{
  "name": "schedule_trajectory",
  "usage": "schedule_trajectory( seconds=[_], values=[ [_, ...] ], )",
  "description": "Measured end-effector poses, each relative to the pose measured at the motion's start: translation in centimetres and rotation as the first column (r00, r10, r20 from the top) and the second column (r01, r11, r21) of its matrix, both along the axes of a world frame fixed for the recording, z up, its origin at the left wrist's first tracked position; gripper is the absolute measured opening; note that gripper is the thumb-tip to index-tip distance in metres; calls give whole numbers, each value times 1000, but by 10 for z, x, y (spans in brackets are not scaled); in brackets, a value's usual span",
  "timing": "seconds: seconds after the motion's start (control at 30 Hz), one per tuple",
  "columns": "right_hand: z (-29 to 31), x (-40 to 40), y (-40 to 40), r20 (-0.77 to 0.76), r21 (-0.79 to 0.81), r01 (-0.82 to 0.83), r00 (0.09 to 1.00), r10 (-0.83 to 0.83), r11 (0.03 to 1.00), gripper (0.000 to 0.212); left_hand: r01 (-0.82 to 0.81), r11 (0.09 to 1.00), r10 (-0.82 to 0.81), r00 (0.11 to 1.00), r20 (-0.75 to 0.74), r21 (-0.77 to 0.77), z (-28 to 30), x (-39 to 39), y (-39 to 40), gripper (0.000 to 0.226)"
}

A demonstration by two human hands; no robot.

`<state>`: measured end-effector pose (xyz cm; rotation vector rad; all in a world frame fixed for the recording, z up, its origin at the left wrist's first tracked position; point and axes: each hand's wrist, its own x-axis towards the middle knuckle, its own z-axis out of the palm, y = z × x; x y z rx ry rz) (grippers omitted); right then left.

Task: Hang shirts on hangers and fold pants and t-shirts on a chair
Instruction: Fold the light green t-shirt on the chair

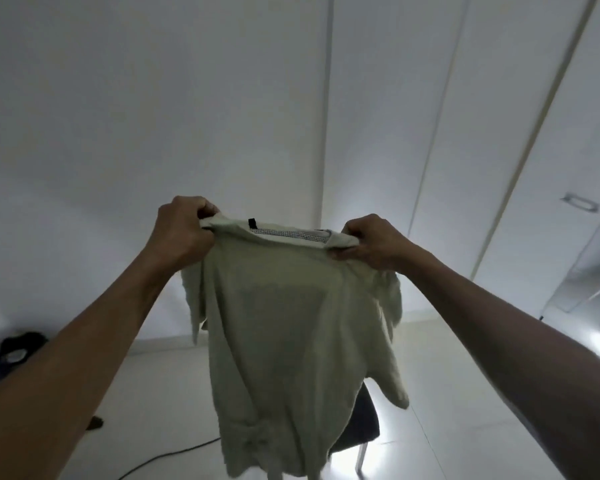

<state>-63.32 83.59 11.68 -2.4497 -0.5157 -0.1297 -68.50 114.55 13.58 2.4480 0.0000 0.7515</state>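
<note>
Both hands, left hand (182, 230) and right hand (371, 242), pinch the t-shirt (291, 323) shoulders above the chair (361, 424); keep them level before you lower it

A person holds up a pale green t-shirt (284, 323) by its shoulders, left hand (182, 230) and right hand (371, 244) each gripping one side of the collar. The shirt hangs in front of a dark chair (359, 427) standing on the white floor (160, 393), a black cable (167, 457) running beside it.
</note>
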Motion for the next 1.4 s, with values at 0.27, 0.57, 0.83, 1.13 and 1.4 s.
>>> schedule_trajectory(
  seconds=[0.27,0.57,0.83,1.13,1.4],
  values=[
    [28,0,-27,261,160,140,949,-178,977,43,-221,971,211,972,107,89,-5,-5,6,23],
    [43,3,-57,245,150,185,945,-218,971,29,-285,958,273,944,187,41,-9,-10,0,25],
    [33,3,-84,341,-20,254,911,-232,967,45,-304,947,277,936,216,100,-5,-14,13,18],
    [-20,-13,-108,233,-98,296,935,-267,950,42,-144,961,165,984,-69,237,-63,-20,22,28],
    [-74,-37,-151,0,-326,213,974,-225,921,21,-103,935,215,926,-311,340,-127,-64,-21,18]
  ],
)
